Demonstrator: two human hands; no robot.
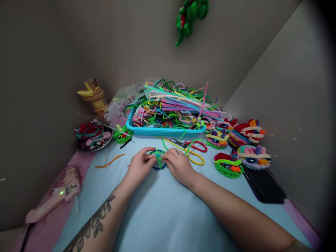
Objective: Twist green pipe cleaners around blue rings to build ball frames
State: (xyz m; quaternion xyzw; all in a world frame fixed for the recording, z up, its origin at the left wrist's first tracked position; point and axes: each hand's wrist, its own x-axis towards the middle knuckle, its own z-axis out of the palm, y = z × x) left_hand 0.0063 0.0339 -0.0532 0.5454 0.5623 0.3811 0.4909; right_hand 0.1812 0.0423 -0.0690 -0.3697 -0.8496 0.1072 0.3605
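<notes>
Pinching small green-and-blue pipe-cleaner knot mid-tabletop: left hand and right hand, fingers closed on it. Piece looks barely begun; finished creatures right, blue tray of stems behind.

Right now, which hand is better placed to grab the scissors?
Right, probably. The right hand lies just below the scissors, which sit on its side of the table. The left hand is farther off, and both pinch the green-and-blue pipe-cleaner piece.
</notes>
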